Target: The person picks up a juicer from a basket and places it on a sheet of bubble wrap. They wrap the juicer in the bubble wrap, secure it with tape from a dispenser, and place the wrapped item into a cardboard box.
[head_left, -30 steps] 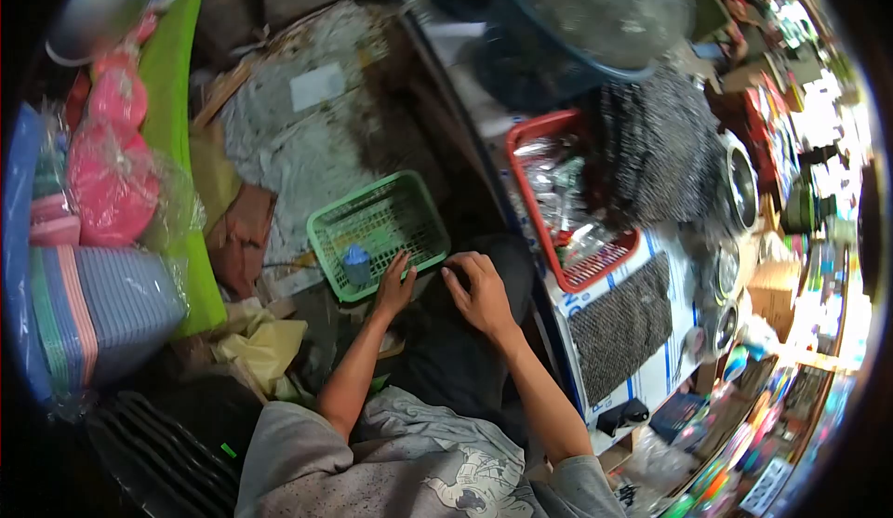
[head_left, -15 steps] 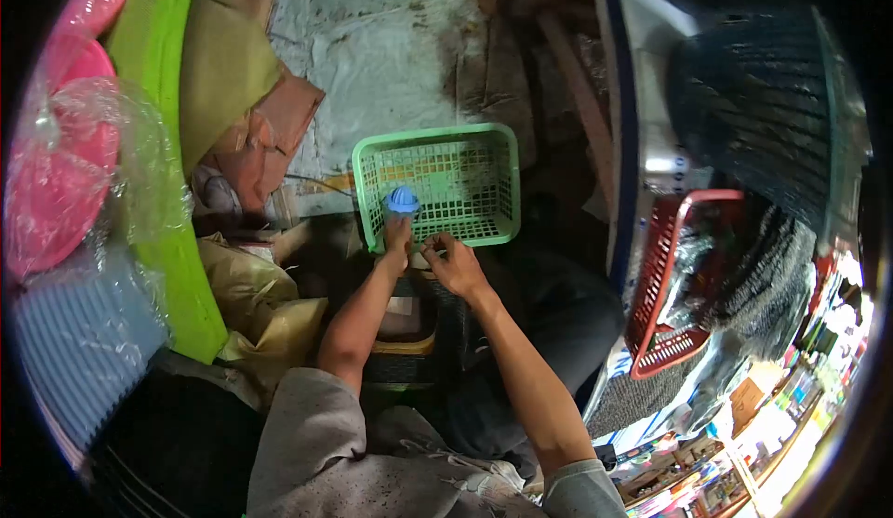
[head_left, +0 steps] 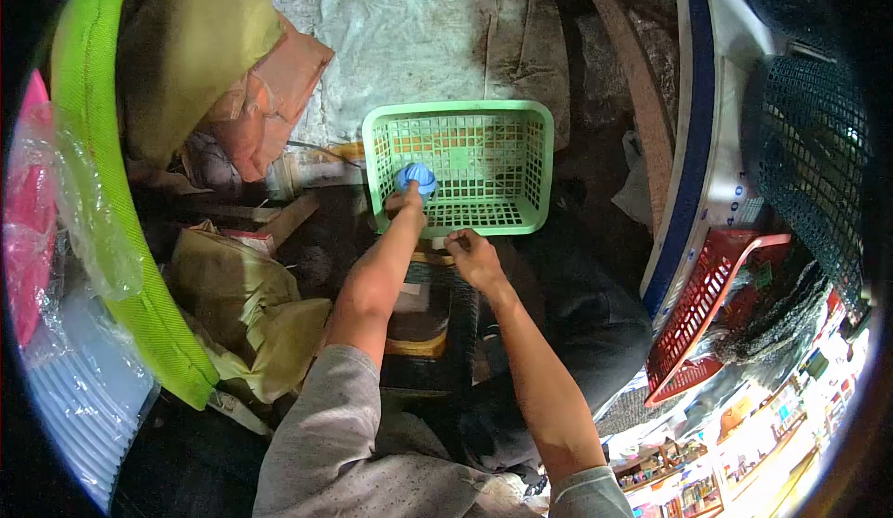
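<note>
A light green plastic basket [head_left: 456, 106] with grid sides lies in front of me. My left hand [head_left: 407, 206] is closed around a small blue ribbed piece, which looks like a citrus juicer [head_left: 416, 177], over the basket's near left corner. My right hand [head_left: 474, 258] is at the near rim with thumb and finger pinched together. By those fingertips shows a small whitish thing [head_left: 440, 243], too small to name.
To the left are a bright green padded strip [head_left: 121, 239], crumpled tan paper [head_left: 242, 304] and pink items [head_left: 28, 220] in clear plastic. A red basket [head_left: 712, 304] hangs at the right below dark mesh [head_left: 809, 155]. Pale sheeting [head_left: 400, 34] covers the ground beyond the basket.
My left hand has reached farther forward with the blue juicer, deeper over the basket's left side. The right hand stays close to the near rim. The whole view has shifted and turned slightly.
</note>
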`<action>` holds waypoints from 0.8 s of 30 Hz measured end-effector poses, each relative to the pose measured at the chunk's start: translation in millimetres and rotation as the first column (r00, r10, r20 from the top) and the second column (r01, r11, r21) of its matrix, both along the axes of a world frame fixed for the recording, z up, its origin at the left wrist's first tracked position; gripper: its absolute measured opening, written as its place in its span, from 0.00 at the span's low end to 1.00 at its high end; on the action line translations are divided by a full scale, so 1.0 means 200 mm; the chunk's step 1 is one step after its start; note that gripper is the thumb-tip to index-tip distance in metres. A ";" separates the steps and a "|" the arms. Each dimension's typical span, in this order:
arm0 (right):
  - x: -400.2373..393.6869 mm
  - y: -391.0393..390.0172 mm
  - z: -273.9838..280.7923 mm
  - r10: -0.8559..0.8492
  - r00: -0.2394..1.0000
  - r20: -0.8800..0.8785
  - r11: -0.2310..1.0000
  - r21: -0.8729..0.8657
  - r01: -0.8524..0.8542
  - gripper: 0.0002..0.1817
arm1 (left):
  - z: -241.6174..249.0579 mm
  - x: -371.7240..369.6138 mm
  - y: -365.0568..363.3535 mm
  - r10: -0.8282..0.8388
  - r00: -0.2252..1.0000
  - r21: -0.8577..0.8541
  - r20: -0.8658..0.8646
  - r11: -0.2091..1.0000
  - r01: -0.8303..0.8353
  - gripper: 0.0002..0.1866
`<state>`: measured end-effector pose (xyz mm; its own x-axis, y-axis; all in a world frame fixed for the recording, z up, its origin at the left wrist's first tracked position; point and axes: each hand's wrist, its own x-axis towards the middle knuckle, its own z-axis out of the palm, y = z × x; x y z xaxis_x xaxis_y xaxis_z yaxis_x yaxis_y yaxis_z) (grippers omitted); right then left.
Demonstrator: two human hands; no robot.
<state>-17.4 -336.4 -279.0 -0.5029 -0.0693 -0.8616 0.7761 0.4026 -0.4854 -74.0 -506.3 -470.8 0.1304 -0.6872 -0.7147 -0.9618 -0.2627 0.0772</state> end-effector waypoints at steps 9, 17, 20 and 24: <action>-0.05 0.12 0.13 0.009 0.992 -0.128 0.998 0.070 0.000 0.25 | 0.07 0.21 -0.05 -0.119 0.877 0.258 -0.466 0.930 0.263 0.29; -0.06 0.36 0.48 -0.052 0.824 -0.564 0.935 0.262 0.239 0.39 | 0.85 0.12 0.25 0.146 0.740 0.585 -0.657 0.718 0.378 0.24; -0.02 0.49 0.77 -0.015 0.689 -0.725 0.979 0.128 0.156 0.44 | 1.07 0.11 0.33 0.206 0.675 0.642 -0.708 0.586 0.495 0.22; 0.17 0.70 1.30 0.103 0.517 -0.850 0.983 0.167 0.080 0.47 | 1.59 0.11 0.54 0.181 0.650 0.653 -0.738 0.434 0.621 0.24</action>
<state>17.3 -197.0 -19.9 -0.9998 0.0131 -0.0154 0.0200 0.5502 -0.8348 -51.7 -398.1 -152.7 -0.6555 0.3565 -0.6657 -0.7541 -0.3563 0.5518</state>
